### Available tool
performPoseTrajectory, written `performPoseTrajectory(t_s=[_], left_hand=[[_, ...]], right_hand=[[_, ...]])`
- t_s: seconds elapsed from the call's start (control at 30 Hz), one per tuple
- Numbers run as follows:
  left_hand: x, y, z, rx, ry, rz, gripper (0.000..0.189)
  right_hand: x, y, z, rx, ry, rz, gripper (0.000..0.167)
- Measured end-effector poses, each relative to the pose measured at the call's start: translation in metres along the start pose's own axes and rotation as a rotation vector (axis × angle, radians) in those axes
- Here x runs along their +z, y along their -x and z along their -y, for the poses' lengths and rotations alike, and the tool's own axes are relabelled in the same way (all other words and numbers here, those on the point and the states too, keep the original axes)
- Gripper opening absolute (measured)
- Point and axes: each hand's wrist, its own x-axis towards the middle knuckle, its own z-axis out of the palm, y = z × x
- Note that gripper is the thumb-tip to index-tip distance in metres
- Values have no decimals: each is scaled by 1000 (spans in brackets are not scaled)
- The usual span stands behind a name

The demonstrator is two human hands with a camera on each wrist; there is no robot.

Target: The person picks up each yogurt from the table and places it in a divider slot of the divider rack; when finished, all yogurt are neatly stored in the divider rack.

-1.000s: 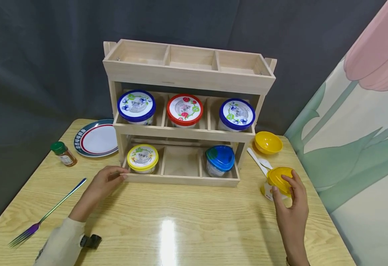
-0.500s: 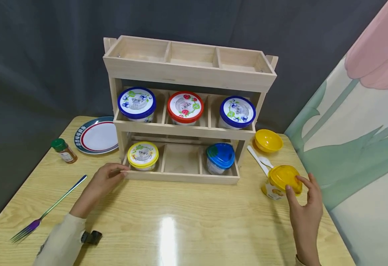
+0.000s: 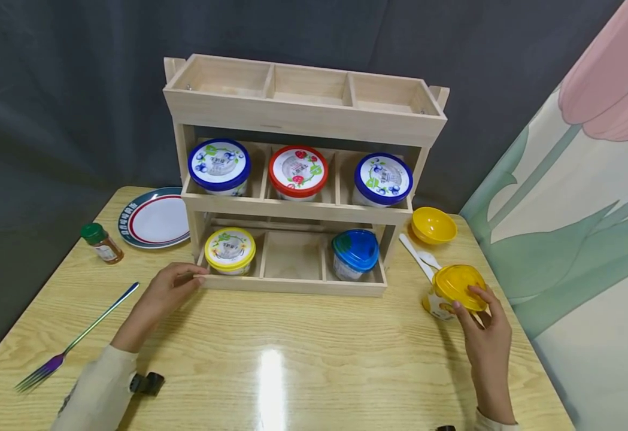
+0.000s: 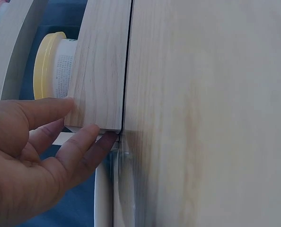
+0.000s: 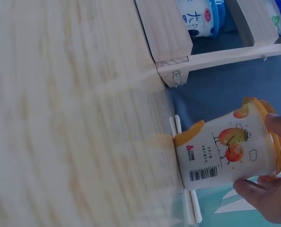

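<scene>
A three-tier wooden rack (image 3: pixel 292 286) stands at the back of the table. My left hand (image 3: pixel 195 276) rests its straight fingers against the rack's bottom-left corner (image 4: pixel 95 85), beside a yellow-lidded tub (image 3: pixel 230 248) (image 4: pixel 48 66) in the lower left compartment. To the right of the rack, my right hand (image 3: pixel 464 298) (image 5: pixel 253 153) pinches a yellow-lidded fruit cup (image 3: pixel 451 286) (image 5: pixel 221 151) at its lid; the cup stands on the table. The lower middle compartment holds nothing, and a blue-lidded container (image 3: pixel 355 251) sits in the lower right one.
The middle tier holds a blue-lidded tub (image 3: pixel 219 163), a red-lidded tub (image 3: pixel 298 170) and another blue-lidded tub (image 3: pixel 382 178). A yellow bowl (image 3: pixel 434 225) and white spoon (image 3: pixel 418 258) lie beyond the cup. A plate (image 3: pixel 154 218), spice jar (image 3: pixel 100 242) and fork (image 3: pixel 73 342) lie left.
My right hand eased off the fruit cup half a second ago, and its fingers are back on the lid now. The left hand has stayed at the rack's corner.
</scene>
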Motion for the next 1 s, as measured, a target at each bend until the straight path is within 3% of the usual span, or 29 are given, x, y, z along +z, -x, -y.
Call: performPoseTrajectory(t_s=[0.1, 0.33, 0.6, 1.0], left_hand=[[0, -1, 0, 11, -8, -8, 29], [0, -2, -1, -5, 1, -8, 30], [0, 0, -1, -22, -2, 2, 31], [0, -1, 0, -18, -6, 0, 30]], right_hand=[[0, 0, 0, -6, -20, -8, 46], [5, 10, 8, 4, -236, -29, 34], [13, 32, 28, -59, -339, 39, 37], [39, 68, 73, -289, -237, 226, 39]])
